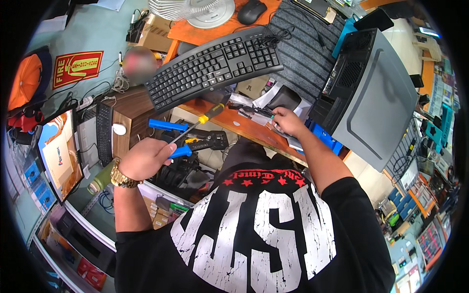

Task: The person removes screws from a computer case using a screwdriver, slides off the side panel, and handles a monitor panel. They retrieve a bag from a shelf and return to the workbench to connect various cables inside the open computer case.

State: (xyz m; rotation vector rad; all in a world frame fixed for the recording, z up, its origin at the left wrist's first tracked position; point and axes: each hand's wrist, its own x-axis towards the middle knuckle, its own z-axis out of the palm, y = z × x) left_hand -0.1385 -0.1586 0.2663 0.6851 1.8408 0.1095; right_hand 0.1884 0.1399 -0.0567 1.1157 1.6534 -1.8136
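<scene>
My left hand (146, 158), with a gold watch at the wrist, is closed on a crimping tool (210, 141) and a screwdriver (212, 113). The tool has blue handles and a black head; one handle runs into my fingers. The screwdriver's thin shaft slants across it, its yellow and black handle pointing away from me. At the desk's front edge, my right hand (289, 122) is closed low over small dark tools and papers. A bit of green shows at its fingertips, but what it grips is hidden. A black pouch (285, 98) lies just beyond it.
A black keyboard (215, 66) lies slanted across the orange desk (239, 126). A computer tower (373, 97) stands to the right on a grey ridged mat (303, 41). A mouse (251, 11) and a white fan (210, 13) are farther back. A lit monitor (61, 154) stands at left.
</scene>
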